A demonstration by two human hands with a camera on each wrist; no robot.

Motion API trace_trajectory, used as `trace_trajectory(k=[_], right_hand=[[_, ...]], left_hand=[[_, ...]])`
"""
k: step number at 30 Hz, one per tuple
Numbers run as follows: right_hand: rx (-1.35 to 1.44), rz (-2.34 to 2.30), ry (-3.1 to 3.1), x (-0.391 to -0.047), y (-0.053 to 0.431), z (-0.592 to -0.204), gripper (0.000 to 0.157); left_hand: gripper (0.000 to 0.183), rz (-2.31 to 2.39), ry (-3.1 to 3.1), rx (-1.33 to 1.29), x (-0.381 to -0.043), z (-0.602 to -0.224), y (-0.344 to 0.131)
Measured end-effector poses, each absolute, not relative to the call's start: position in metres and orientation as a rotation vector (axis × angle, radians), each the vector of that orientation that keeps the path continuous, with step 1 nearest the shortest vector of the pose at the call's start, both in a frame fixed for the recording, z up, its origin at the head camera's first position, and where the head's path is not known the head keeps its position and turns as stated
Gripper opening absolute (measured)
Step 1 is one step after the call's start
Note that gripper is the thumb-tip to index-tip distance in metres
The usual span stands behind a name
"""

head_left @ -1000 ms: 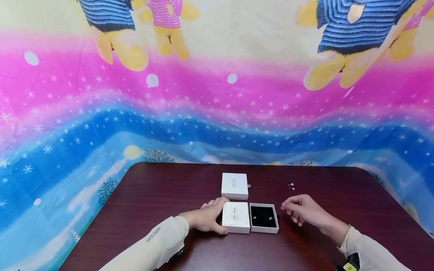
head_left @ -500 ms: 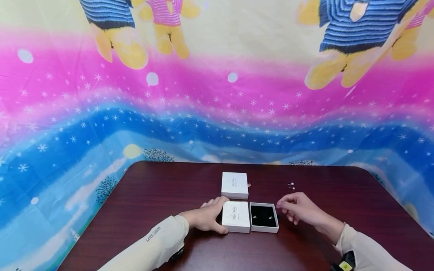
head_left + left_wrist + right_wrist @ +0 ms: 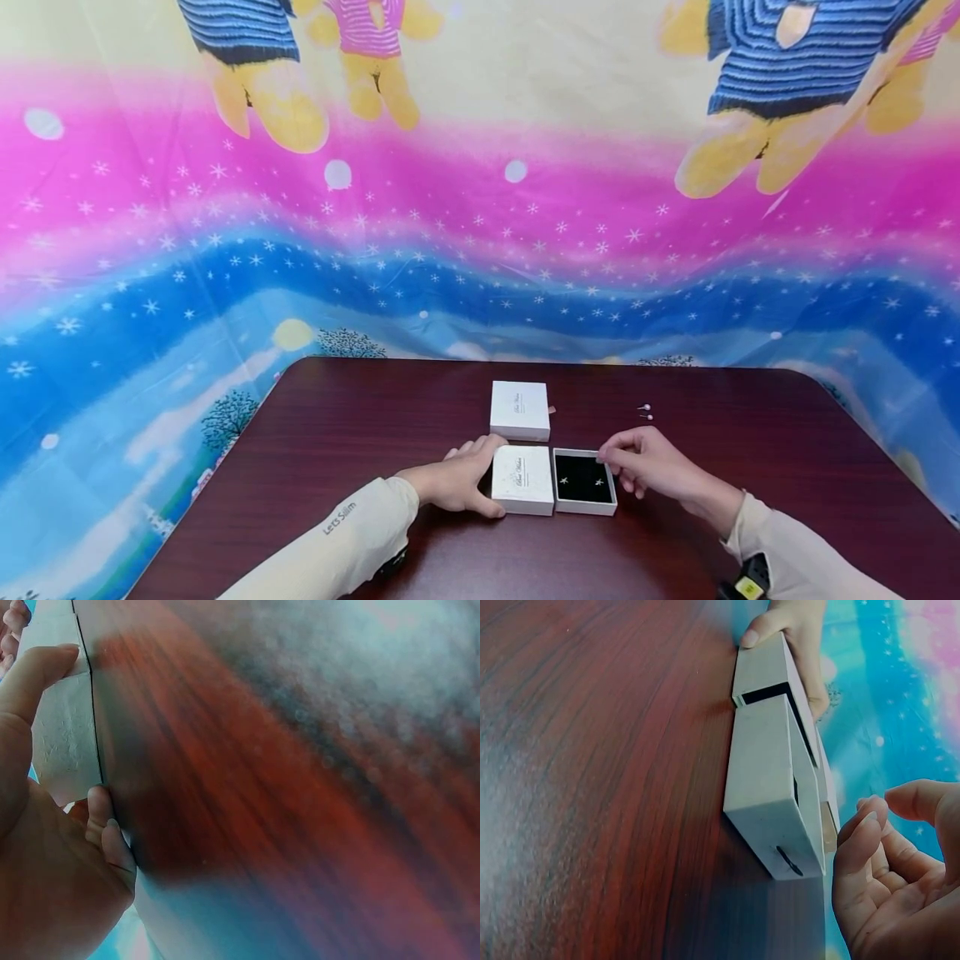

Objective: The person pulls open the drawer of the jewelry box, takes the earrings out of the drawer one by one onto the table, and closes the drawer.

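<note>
My left hand (image 3: 455, 483) holds the white box cover (image 3: 522, 480) on the table, thumb at its near side and fingers at its far side. Right beside the cover lies a white drawer tray (image 3: 613, 500) with a black lining. Two small star-shaped earrings (image 3: 564, 481) sit on that lining. My right hand (image 3: 652, 463) hovers at the tray's right edge, fingertips over its far right corner. Its fingers are loosely bent, and nothing shows between them in the right wrist view. A dark pull tab (image 3: 789, 860) shows on the tray's end.
Behind the cover stands another white box (image 3: 519, 411) with a small ribbon tab. Two pearl stud earrings (image 3: 646, 408) lie farther back to the right on the dark red table (image 3: 360, 417). A patterned cloth (image 3: 465, 217) hangs beyond the table's far edge.
My right hand has moved left, from beside the tray to over its right edge. The left hand keeps its hold on the cover, and the boxes and earrings have stayed put.
</note>
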State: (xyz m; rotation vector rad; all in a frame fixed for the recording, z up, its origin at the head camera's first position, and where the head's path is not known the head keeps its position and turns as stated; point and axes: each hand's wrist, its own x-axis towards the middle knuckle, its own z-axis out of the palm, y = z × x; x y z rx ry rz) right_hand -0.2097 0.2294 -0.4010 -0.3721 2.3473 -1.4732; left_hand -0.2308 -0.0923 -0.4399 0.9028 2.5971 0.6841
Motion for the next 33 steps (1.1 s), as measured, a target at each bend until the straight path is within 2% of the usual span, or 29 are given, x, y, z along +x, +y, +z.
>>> trace_trajectory(k=[22, 33], right_hand=[[-0.445, -1.414, 2.429, -0.211, 0.215, -0.406, 0.023], [-0.601, -1.275, 2.61, -0.211, 0.208, -0.41, 0.017]], left_hand=[[0.079, 0.699, 2.59, 0.907, -0.231, -0.44, -0.091], [0.081, 0.677, 2.592, 0.897, -0.23, -0.438, -0.092]])
